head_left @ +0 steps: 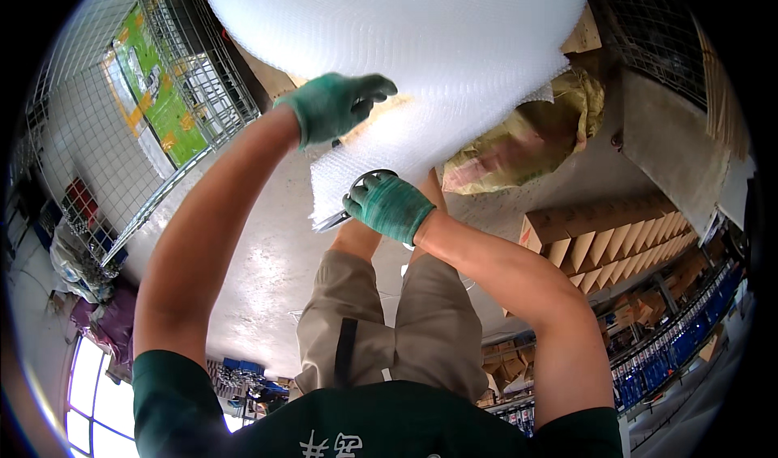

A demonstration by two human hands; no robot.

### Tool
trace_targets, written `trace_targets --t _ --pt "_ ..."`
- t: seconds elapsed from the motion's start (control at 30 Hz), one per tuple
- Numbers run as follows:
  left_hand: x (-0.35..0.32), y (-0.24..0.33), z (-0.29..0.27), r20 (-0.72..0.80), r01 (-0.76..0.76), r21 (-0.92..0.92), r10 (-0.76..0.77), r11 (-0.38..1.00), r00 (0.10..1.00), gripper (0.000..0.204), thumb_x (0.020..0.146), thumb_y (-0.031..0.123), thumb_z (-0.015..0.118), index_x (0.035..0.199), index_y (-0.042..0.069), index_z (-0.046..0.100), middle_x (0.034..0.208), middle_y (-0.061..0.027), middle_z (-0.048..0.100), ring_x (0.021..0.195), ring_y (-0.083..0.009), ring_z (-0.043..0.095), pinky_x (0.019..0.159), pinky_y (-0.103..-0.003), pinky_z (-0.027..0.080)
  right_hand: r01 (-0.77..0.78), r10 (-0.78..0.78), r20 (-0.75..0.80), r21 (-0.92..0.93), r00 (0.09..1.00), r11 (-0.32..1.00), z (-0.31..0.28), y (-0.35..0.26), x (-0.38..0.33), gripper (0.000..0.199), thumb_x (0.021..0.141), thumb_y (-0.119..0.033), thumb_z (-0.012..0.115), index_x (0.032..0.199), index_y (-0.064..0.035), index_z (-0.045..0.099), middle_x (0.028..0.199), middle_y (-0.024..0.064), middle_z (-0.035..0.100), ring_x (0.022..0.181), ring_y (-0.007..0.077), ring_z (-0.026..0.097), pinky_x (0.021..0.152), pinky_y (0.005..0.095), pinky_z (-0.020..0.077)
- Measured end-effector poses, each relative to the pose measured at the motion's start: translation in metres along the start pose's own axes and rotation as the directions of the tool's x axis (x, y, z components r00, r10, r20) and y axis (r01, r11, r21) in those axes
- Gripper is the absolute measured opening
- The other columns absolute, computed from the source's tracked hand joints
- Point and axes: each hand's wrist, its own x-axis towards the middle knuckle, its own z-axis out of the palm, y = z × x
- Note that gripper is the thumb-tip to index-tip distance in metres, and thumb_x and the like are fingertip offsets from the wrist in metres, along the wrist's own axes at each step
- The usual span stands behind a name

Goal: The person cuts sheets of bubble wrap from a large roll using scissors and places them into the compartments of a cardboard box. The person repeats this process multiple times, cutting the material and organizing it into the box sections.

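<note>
The left hand (336, 106) is pinching the bubble wrap sheet (381, 146) just above the scissors (356, 195), its grip closed on the edge. The right hand (391, 207), nearer the body, is gripping the scissors' handles, blades pointing left across the hanging sheet below the big roll (397, 29).

There is one big roll of bubble wrap (405, 29), with one loose sheet (381, 154) hanging from it. Two hands are in view, the left hand (336, 106) and the right hand (391, 207), and each wears one green glove, so two gloves together. One pair of scissors (350, 203) is in the right hand. On the floor lies one yellowish crumpled bag (527, 146). At the right stands one row of brown cardboard boxes (616, 243); about ten are visible, but the exact number I cannot tell. At the left there is one wire cage (182, 61) with one green sign (158, 93).
</note>
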Motion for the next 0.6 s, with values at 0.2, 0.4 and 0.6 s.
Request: trace_targets --t 0.2,0.4,0.6 --pt "-0.016 0.008 0.048 0.2 -0.415 0.487 0.365 0.768 0.909 0.054 0.092 0.013 0.064 0.144 0.011 0.051 0.156 -0.0067 0.045 0.149 -0.0264 0.036 0.125 -0.043 0.031 -0.082 0.081 0.012 0.042 0.997 0.996 -0.001 -0.008 -0.009 0.02 0.085 -0.016 0.062 0.103 -0.0121 0.068 0.1 0.0027 0.067 0.097 0.0232 0.065 0.085 0.0362 0.0537" --pt "0.02 0.016 0.078 0.462 -0.798 0.343 0.651 0.496 0.603 0.054 0.089 0.016 0.064 0.142 0.016 0.053 0.158 -0.001 0.043 0.15 -0.0243 0.033 0.127 -0.043 0.028 -0.338 0.408 -0.114 0.386 0.906 0.858 0.022 -0.016 -0.004 0.015 0.093 -0.02 0.062 0.098 -0.0091 0.071 0.095 0.009 0.07 0.09 0.027 0.067 0.081 0.0398 0.0536" --pt "0.052 0.017 0.087 0.581 -0.89 0.303 0.675 0.34 0.455 0.044 0.093 0.014 0.06 0.137 0.013 0.057 0.153 -0.0026 0.049 0.149 -0.0247 0.036 0.125 -0.043 0.032 -0.218 0.231 -0.073 0.151 0.97 0.964 0.017 -0.015 -0.01 0.015 0.089 -0.015 0.061 0.097 -0.0081 0.071 0.093 0.0074 0.069 0.089 0.0252 0.067 0.079 0.0368 0.0539"
